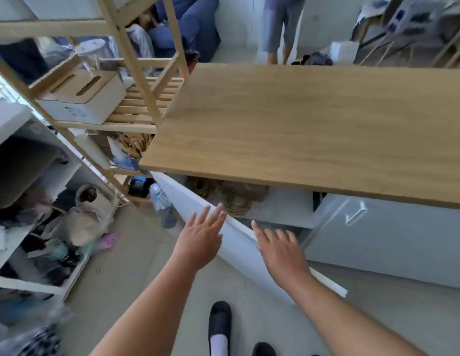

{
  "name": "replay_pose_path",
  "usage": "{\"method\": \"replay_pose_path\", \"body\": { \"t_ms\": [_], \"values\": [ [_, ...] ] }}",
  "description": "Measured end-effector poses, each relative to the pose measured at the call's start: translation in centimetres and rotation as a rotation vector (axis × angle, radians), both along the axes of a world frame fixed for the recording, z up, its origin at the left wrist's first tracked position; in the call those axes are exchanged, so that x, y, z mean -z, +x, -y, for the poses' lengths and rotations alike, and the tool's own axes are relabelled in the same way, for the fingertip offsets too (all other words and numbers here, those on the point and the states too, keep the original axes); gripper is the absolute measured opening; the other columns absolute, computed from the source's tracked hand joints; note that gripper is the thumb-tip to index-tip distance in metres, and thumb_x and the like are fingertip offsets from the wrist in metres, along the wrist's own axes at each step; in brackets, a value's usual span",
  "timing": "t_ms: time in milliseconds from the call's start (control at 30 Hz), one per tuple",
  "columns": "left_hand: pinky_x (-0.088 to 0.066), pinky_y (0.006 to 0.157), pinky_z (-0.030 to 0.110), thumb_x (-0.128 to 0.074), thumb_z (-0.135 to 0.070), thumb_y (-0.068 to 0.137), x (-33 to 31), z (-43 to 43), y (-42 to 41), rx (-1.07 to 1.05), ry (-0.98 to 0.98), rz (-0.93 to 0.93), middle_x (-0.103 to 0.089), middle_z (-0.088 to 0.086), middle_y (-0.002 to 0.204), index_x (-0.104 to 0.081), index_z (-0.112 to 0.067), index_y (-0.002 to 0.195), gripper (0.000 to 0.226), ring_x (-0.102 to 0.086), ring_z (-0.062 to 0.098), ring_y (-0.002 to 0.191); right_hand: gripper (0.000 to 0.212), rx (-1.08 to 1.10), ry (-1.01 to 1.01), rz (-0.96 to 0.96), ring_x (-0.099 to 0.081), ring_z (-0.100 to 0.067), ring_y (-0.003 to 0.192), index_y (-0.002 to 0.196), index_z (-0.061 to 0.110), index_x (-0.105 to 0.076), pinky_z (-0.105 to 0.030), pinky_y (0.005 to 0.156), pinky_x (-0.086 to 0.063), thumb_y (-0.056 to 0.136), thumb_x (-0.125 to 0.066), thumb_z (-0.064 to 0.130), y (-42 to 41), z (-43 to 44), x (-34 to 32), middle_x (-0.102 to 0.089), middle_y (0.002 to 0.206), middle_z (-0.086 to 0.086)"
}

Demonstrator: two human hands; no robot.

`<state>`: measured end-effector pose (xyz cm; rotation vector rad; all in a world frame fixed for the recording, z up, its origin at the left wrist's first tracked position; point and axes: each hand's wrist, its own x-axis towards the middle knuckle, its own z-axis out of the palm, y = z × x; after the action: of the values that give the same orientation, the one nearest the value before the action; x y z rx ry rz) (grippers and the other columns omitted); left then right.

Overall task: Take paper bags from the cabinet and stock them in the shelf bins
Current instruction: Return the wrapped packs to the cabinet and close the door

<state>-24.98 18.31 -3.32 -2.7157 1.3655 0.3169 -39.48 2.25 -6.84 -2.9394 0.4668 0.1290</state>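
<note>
Brown paper bags (240, 199) lie just behind the open cabinet door (236, 238). The left hand (200, 242), fingers spread, is at the door's top edge. The right hand (280, 250), also spread and empty, hovers just beside the door.

Cabinet opening (280, 209) free beneath overhanging countertop (301, 129), open white door (236, 242) jutting along its left
</note>
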Motion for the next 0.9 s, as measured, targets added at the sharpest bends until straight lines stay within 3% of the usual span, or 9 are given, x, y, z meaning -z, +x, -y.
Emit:
{"method": "replay_pose_path", "body": {
  "t_ms": [67, 133, 300, 367, 467, 567, 633, 767, 900],
  "values": [
    [-0.006, 0.124, 0.047, -0.029, -0.039, 0.106, 0.2, 1.6, 0.9, 0.043, 0.016, 0.030, 0.003, 0.000, 0.167, -0.011, -0.020, 0.158, 0.057, 0.003, 0.025, 0.154, 0.083, 0.085, -0.077, 0.036, -0.059, -0.031, 0.080, 0.147, 0.020, -0.034, -0.049, 0.075, -0.050, 0.077, -0.080, 0.023, -0.3, 1.2, 0.5, -0.065, 0.094, -0.006],
    [-0.007, 0.125, 0.046, -0.030, -0.041, 0.106, 0.6, 2.6, 1.7, 0.071, 0.009, 0.031, -0.005, 0.000, 0.167, -0.015, -0.020, 0.158, 0.058, -0.002, 0.026, 0.154, 0.087, 0.158, -0.134, 0.031, -0.055, -0.031, 0.073, 0.142, 0.018, -0.047, -0.045, 0.063, -0.046, 0.065, -0.087, 0.014, -0.5, 2.2, 0.6, -0.062, 0.088, -0.007],
    [-0.039, 0.109, 0.051, -0.068, -0.044, 0.088, 1.3, 3.3, 4.7, 0.163, -0.061, 0.118, -0.045, 0.012, 0.152, -0.055, -0.017, 0.140, 0.060, -0.048, 0.037, 0.135, 0.081, 0.332, -0.187, 0.020, -0.052, -0.032, 0.071, 0.136, 0.019, -0.056, -0.040, 0.060, -0.041, 0.063, -0.086, 0.005, -0.1, 3.5, 0.2, -0.058, 0.086, -0.009],
    [-0.044, 0.104, 0.052, -0.076, -0.044, 0.080, 1.3, 3.7, 6.4, 0.172, -0.115, 0.144, -0.051, 0.016, 0.146, -0.059, -0.013, 0.134, 0.065, -0.054, 0.038, 0.129, 0.076, 0.368, -0.223, 0.055, -0.050, -0.031, 0.071, 0.133, 0.020, -0.059, -0.040, 0.062, -0.041, 0.064, -0.087, 0.007, 0.3, 4.0, 0.7, -0.055, 0.084, -0.009],
    [-0.043, 0.105, 0.053, -0.075, -0.044, 0.079, 0.9, 4.6, 9.2, 0.191, -0.178, 0.172, -0.049, 0.017, 0.147, -0.058, -0.008, 0.134, 0.068, -0.052, 0.039, 0.130, 0.064, 0.450, -0.288, 0.096, -0.048, -0.032, 0.076, 0.129, 0.021, -0.061, -0.045, 0.073, -0.041, 0.070, -0.084, 0.010, 0.7, 4.1, 0.8, -0.056, 0.088, -0.010],
    [-0.037, 0.110, 0.052, -0.051, -0.057, 0.088, 0.7, 5.2, 12.1, 0.200, -0.156, 0.158, -0.043, 0.014, 0.153, -0.052, -0.009, 0.139, 0.069, -0.045, 0.036, 0.138, 0.066, 0.564, -0.315, 0.104, -0.050, -0.036, 0.091, 0.128, 0.019, -0.063, -0.050, 0.087, -0.041, 0.068, -0.083, 0.002, 0.7, 3.9, 1.5, -0.060, 0.109, -0.016],
    [-0.034, 0.113, 0.052, -0.035, -0.067, 0.087, 0.8, 5.4, 13.8, 0.221, -0.113, 0.123, -0.040, 0.012, 0.155, -0.045, -0.011, 0.145, 0.082, -0.040, 0.033, 0.141, 0.065, 0.600, -0.325, 0.123, -0.051, -0.038, 0.096, 0.127, 0.017, -0.064, -0.050, 0.087, -0.044, 0.067, -0.083, -0.001, 0.8, 4.2, 1.5, -0.060, 0.114, -0.019],
    [-0.029, 0.117, 0.051, -0.035, -0.076, 0.084, 1.3, 5.9, 16.0, 0.278, -0.100, 0.106, -0.036, 0.007, 0.158, -0.036, -0.015, 0.151, 0.091, -0.034, 0.029, 0.145, 0.026, 0.609, -0.317, 0.289, -0.058, -0.036, 0.090, 0.116, 0.009, -0.069, -0.045, 0.075, -0.052, 0.093, -0.058, 0.017, 1.3, 4.6, 1.6, -0.061, 0.109, -0.016],
    [-0.009, 0.121, 0.047, -0.034, -0.077, 0.085, 1.2, 6.7, 16.8, 0.279, -0.172, 0.053, -0.020, 0.000, 0.163, -0.027, -0.019, 0.156, 0.092, -0.017, 0.022, 0.152, 0.036, 0.594, -0.257, 0.445, -0.060, -0.031, 0.085, 0.105, 0.010, -0.072, -0.038, 0.072, -0.049, 0.094, -0.042, 0.028, 2.6, 4.1, 0.1, -0.064, 0.103, -0.010]
  ]
}}
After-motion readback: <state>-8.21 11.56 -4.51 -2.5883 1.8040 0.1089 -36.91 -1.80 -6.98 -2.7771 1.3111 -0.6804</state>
